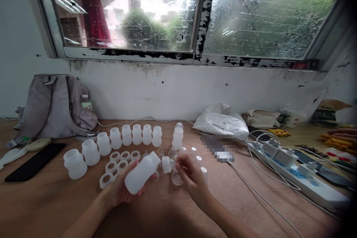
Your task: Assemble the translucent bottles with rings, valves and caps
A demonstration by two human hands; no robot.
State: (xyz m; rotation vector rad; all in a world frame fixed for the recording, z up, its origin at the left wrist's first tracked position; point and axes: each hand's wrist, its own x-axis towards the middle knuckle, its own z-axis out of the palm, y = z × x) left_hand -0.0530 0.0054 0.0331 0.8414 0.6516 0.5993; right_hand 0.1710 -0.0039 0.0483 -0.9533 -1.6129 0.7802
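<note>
My left hand [119, 189] is closed around a frosted white baby bottle [141, 175], tilted with its threaded neck up to the right. My right hand [193, 176] pinches the clear nipple of a white screw ring [166, 164]. The ring is held just beside the bottle's mouth; a small gap appears between them. Behind the left hand lie several loose white rings [111, 166]. Clear domed covers [176, 178] and small white discs [199, 158] lie around the right hand. Some small clear nipples are partly hidden behind the held bottle.
Several open frosted bottles [104, 144] stand in a curved row at the back left. One capped bottle [177, 136] stands at the back middle. A phone [36, 161] and backpack [55, 106] are left; a power strip [301, 178] with cables and a silvery pouch [221, 121] are right.
</note>
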